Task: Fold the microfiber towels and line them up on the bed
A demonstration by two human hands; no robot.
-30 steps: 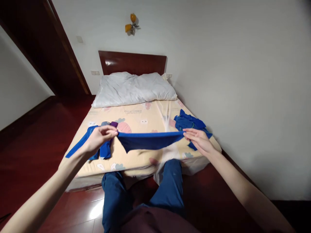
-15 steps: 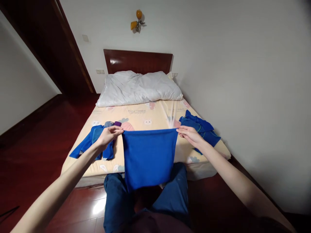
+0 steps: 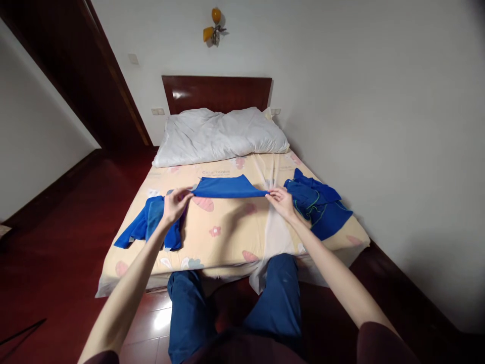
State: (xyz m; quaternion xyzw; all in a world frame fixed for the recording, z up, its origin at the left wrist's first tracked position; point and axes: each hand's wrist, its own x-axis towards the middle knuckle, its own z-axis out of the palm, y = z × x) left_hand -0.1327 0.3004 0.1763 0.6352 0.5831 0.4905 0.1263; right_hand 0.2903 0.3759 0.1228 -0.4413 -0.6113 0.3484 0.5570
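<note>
A blue cloth point(image 3: 227, 187) is stretched between my hands above the bed, its near edge taut and its far part spread out away from me. My left hand point(image 3: 176, 203) pinches the near left corner. At the near right corner, my right hand point(image 3: 281, 201) pinches the cloth between thumb and fingers. Close by my left hand lie folded blue cloths point(image 3: 146, 222) on the bed, partly hidden behind my wrist. To the right of my right hand is a loose heap of blue cloths point(image 3: 320, 205), some with green edging.
The bed point(image 3: 235, 237) has a patterned cream sheet with a sheer strip toward its right side. A white quilt point(image 3: 220, 136) lies near the dark headboard point(image 3: 217, 93). My legs point(image 3: 280, 298) are at the bed's front edge, and a wall point(image 3: 397, 151) stands on the right.
The cloth hung down in front of my legs before; now it has swung up and forward over the bed. Both hands moved slightly farther away and keep their corners.
</note>
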